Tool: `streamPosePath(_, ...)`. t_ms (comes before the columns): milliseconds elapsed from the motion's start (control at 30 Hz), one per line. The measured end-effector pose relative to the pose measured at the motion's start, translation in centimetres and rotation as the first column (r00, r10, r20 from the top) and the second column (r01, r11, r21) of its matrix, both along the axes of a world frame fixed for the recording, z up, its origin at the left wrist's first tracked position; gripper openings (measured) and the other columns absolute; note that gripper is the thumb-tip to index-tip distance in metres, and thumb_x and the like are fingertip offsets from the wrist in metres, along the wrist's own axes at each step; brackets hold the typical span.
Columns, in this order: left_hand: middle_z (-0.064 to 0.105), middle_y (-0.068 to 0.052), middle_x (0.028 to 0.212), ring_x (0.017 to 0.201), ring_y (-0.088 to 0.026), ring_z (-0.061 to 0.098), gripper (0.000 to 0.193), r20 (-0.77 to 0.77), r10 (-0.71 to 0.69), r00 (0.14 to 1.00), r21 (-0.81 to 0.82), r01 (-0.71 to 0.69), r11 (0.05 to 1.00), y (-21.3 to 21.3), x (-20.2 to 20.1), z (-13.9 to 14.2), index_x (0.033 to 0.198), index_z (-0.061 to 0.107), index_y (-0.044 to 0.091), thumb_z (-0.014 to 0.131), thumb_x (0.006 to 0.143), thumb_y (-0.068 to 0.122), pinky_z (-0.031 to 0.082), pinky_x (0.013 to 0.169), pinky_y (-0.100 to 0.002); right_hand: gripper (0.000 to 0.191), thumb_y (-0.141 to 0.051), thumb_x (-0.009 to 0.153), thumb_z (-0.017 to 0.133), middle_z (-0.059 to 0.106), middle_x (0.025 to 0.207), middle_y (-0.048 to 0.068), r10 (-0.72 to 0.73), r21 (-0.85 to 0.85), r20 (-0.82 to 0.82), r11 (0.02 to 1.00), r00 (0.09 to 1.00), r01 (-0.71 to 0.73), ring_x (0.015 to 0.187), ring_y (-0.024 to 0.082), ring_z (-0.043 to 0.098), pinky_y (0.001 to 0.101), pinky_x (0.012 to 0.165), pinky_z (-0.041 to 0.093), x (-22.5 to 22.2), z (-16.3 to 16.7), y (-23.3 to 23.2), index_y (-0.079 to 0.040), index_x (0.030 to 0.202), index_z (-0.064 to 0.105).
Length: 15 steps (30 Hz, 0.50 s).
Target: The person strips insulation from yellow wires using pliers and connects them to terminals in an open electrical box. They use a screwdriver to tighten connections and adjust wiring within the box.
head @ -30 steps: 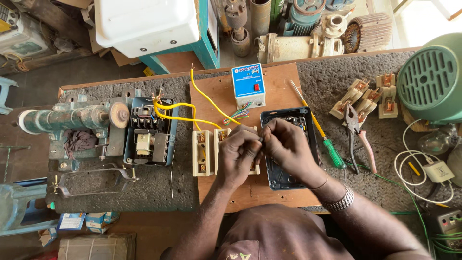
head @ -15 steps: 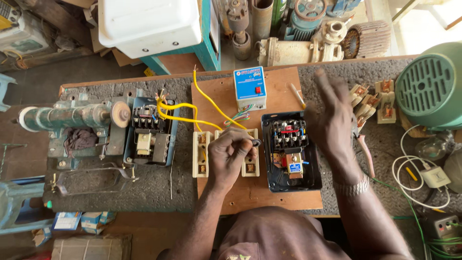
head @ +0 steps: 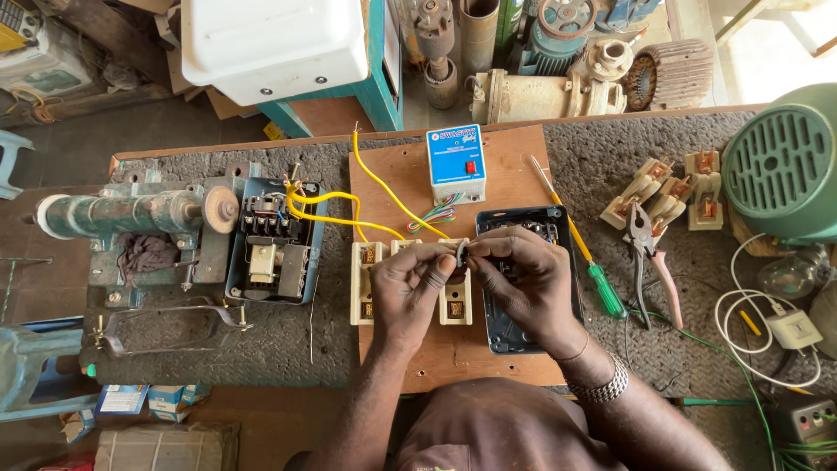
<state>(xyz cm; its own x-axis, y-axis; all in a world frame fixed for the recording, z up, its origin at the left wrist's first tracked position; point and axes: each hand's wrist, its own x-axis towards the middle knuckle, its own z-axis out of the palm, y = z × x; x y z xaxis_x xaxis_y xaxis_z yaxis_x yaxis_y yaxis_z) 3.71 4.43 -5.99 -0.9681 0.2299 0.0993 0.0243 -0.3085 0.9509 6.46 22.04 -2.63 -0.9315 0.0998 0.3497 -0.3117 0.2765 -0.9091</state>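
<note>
This is an electrical repair workshop. The rough bench [head: 610, 157] carries open switchgear [head: 275, 249], a screwdriver [head: 580, 249], pliers [head: 649, 257] and loose fuse holders [head: 667, 192], while old motors [head: 545, 92] and a green fan housing [head: 785, 161] crowd its edges.

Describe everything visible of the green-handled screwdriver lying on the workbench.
The green-handled screwdriver has a translucent green plastic grip at its near end, a yellow sleeved shaft and a bare tip at the far end. It lies flat and diagonal, tip on the wooden board, handle on the grey mat, between the black open box and the red-handled pliers. No hand touches it.
</note>
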Motion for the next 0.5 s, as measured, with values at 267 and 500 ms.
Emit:
streamPosePath(267, 0.075, -0.007, 0.091, 0.08, -0.011, 0.071, 0.012, -0.287, 0.069, 0.956, -0.356, -0.173, 0.918, 0.6, 0.5, 1.8, 0.108, 0.072, -0.002, 0.071, 0.098, 0.004, 0.058, 0.07, -0.026, 0.02, -0.003, 0.087, 0.08, 0.075, 0.106, 0.011, -0.001, 0.261, -0.148, 0.965, 0.989, 0.04, 0.091, 0.022, 0.077, 0.0292, 0.075, 0.062, 0.5, 2.7, 0.1, -0.002, 0.105, 0.073)
streamPosePath(500, 0.067, -0.014, 0.084, 0.076, -0.028, 0.072, 0.016, -0.51, -0.071, 0.857, -0.591, -0.289, 0.753, 0.6, 0.6, 5.5, 0.103, 0.064, 0.001, 0.061, 0.091, -0.009, 0.054, 0.064, -0.037, 0.023, -0.007, 0.088, 0.078, 0.073, 0.109, 0.014, 0.087, 0.439, -0.237, 0.898, 0.968, 0.027, 0.092, 0.029, 0.073, 0.036, 0.079, 0.06, 0.0, 2.3, 0.5, -0.001, 0.109, 0.07)
